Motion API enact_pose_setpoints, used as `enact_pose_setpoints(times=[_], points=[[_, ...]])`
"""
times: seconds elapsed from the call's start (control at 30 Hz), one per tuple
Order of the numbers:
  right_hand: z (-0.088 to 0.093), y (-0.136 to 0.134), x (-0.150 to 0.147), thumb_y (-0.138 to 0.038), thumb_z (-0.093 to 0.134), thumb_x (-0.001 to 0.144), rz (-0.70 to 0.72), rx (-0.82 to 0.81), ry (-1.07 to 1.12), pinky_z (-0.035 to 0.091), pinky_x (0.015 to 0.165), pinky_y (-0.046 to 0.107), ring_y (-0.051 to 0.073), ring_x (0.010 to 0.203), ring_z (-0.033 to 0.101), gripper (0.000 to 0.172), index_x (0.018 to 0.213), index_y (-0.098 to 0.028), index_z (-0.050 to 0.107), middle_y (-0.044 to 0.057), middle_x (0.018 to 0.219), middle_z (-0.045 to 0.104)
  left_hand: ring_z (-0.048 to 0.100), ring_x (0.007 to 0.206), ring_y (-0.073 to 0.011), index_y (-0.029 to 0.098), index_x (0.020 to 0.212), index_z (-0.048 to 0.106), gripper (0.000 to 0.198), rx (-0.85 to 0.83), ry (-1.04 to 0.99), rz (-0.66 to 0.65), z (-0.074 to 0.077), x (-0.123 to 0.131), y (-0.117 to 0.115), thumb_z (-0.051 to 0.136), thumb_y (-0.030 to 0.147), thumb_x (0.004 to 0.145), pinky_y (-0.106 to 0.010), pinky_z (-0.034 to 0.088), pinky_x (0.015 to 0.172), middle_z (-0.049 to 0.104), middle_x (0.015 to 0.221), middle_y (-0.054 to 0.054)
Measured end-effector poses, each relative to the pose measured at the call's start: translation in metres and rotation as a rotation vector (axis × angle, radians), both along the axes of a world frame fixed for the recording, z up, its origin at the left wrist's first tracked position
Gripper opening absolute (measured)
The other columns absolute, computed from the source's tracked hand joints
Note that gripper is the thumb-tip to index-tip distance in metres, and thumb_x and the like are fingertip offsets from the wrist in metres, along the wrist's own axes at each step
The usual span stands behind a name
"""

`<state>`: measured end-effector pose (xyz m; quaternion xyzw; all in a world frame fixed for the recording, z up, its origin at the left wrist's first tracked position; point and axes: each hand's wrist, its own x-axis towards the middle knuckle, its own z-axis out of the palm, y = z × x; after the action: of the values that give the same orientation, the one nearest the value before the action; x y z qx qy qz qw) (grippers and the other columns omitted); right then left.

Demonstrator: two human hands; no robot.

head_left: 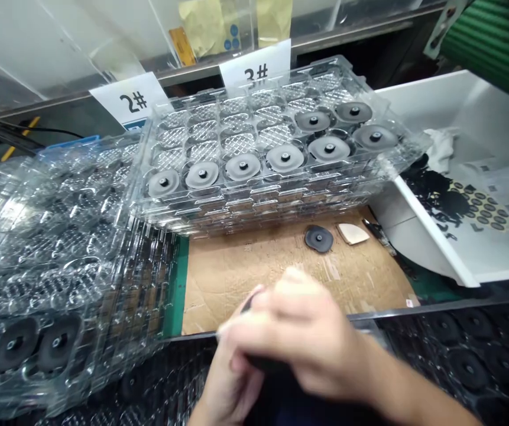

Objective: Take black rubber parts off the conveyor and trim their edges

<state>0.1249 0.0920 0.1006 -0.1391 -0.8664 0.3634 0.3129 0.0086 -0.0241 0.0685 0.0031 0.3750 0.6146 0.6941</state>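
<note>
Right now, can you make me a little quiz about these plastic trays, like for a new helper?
1. How many grey discs sit in the top clear plastic tray?
2. What lies just right of the dark disc on the cardboard sheet?
A. a pale wedge-shaped piece
B. a blue cup
C. a pair of scissors
3. True or false: the left hand and the right hand are far apart.

Key: 1. Eight. 2. A. 3. False.
</note>
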Motion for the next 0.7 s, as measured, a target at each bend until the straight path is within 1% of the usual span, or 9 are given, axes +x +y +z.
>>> enact_pose_setpoints(times=[0.13, 0.27, 0.33, 0.37, 0.43, 0.53, 0.57, 0.63, 0.7], points=[[-0.053, 0.016, 0.011, -0.019, 0.042, 0.090, -0.352, -0.347, -0.141, 0.044, 0.074, 0.027, 0.015, 0.085, 0.060, 0.024, 0.102, -0.023, 0.063, 0.002, 0.095, 0.066, 0.059, 0.105, -0.0239, 0.032, 0.113, 0.059, 0.057, 0.019, -0.005, 0.138, -0.018, -0.003, 0.011, 0.072, 0.042, 0.058, -0.031, 0.045, 0.092, 0.063, 0.117, -0.003], [-0.109, 0.000, 0.016, -0.021, 0.049, 0.087, -0.366, -0.409, -0.235, 0.048, 0.070, 0.028, 0.016, 0.080, 0.062, 0.020, 0.096, -0.024, 0.066, 0.002, 0.086, 0.068, 0.058, 0.107, -0.0240, 0.032, 0.112, 0.060, 0.053, -0.006, -0.040, 0.165, -0.021, -0.004, 0.015, 0.070, 0.041, 0.061, -0.032, 0.046, 0.092, 0.064, 0.116, -0.003], [-0.120, -0.009, 0.017, -0.020, 0.052, 0.084, -0.374, -0.429, -0.265, 0.049, 0.067, 0.029, 0.017, 0.074, 0.063, 0.018, 0.090, -0.023, 0.068, 0.001, 0.078, 0.068, 0.056, 0.109, -0.0233, 0.033, 0.112, 0.060, 0.052, -0.014, -0.046, 0.170, -0.019, -0.003, 0.016, 0.070, 0.040, 0.061, -0.031, 0.045, 0.093, 0.066, 0.114, -0.002], [-0.119, -0.011, 0.017, -0.020, 0.052, 0.084, -0.397, -0.439, -0.268, 0.050, 0.066, 0.029, 0.017, 0.074, 0.064, 0.018, 0.089, -0.022, 0.068, 0.002, 0.078, 0.069, 0.056, 0.110, -0.0231, 0.034, 0.112, 0.059, 0.053, -0.016, -0.046, 0.169, -0.019, -0.002, 0.017, 0.070, 0.040, 0.061, -0.031, 0.044, 0.094, 0.065, 0.114, -0.002], [-0.100, -0.010, 0.018, -0.022, 0.048, 0.087, -0.473, -0.455, -0.250, 0.050, 0.069, 0.030, 0.018, 0.081, 0.063, 0.020, 0.096, -0.021, 0.066, 0.004, 0.088, 0.068, 0.057, 0.108, -0.0230, 0.034, 0.113, 0.059, 0.054, -0.014, -0.039, 0.159, -0.017, 0.000, 0.018, 0.071, 0.039, 0.061, -0.032, 0.043, 0.096, 0.064, 0.116, -0.002], [-0.048, -0.008, 0.015, -0.024, 0.046, 0.089, -0.563, -0.423, -0.125, 0.049, 0.074, 0.027, 0.016, 0.091, 0.060, 0.024, 0.110, -0.024, 0.058, 0.003, 0.106, 0.064, 0.056, 0.109, -0.0225, 0.033, 0.115, 0.058, 0.055, 0.006, -0.001, 0.145, -0.017, 0.002, 0.018, 0.071, 0.038, 0.062, -0.030, 0.042, 0.096, 0.064, 0.116, -0.003], [-0.031, -0.010, 0.012, -0.021, 0.048, 0.088, -0.543, -0.372, -0.038, 0.048, 0.075, 0.026, 0.016, 0.090, 0.060, 0.024, 0.111, -0.024, 0.057, 0.002, 0.106, 0.063, 0.055, 0.112, -0.0220, 0.032, 0.116, 0.057, 0.054, 0.010, 0.007, 0.133, -0.018, 0.002, 0.017, 0.070, 0.036, 0.064, -0.029, 0.042, 0.097, 0.064, 0.116, -0.003], [-0.004, -0.016, 0.004, -0.016, 0.048, 0.087, -0.388, -0.241, 0.042, 0.047, 0.075, 0.028, 0.017, 0.084, 0.059, 0.024, 0.109, -0.018, 0.059, 0.005, 0.097, 0.065, 0.051, 0.116, -0.0215, 0.032, 0.117, 0.056, 0.049, 0.012, 0.000, 0.101, -0.019, 0.000, 0.014, 0.068, 0.034, 0.069, -0.029, 0.039, 0.099, 0.063, 0.119, -0.003], [0.009, -0.021, -0.004, -0.013, 0.046, 0.086, -0.193, -0.218, -0.020, 0.046, 0.074, 0.029, 0.016, 0.077, 0.058, 0.023, 0.105, -0.014, 0.060, 0.005, 0.088, 0.066, 0.050, 0.117, -0.0219, 0.034, 0.117, 0.055, 0.046, 0.007, -0.005, 0.089, -0.021, -0.004, 0.011, 0.065, 0.032, 0.072, -0.031, 0.038, 0.101, 0.061, 0.121, -0.002]])
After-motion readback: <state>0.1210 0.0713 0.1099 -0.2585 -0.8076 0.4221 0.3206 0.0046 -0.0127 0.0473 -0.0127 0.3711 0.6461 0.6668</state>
